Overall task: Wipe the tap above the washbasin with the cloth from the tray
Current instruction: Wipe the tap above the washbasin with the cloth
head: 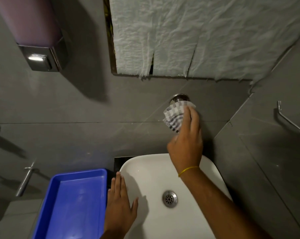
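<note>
The grey tiled wall (77, 135) fills most of the view, with a crumpled white sheet (206, 35) over a panel above and a soap dispenser (37, 40) at upper left; below sits the white washbasin (145, 169), dry and bare inside apart from its metal drain (169, 198); beside it on the left lies the blue tray (77, 204), with nothing in it, the cloth being out and at work. The right hand (185, 145) reaches up and clasps the checked cloth (174, 116) against the tap (180, 98), of which only the chrome base at the wall shows; the left hand (119, 204) rests flat with fingers spread on the basin's left rim. The likely slip is a loose hold; the bunched cloth could slide off the smooth metal and drop into the basin, or cover only the front and leave the underside unwiped, since the hand hides that part.
</note>
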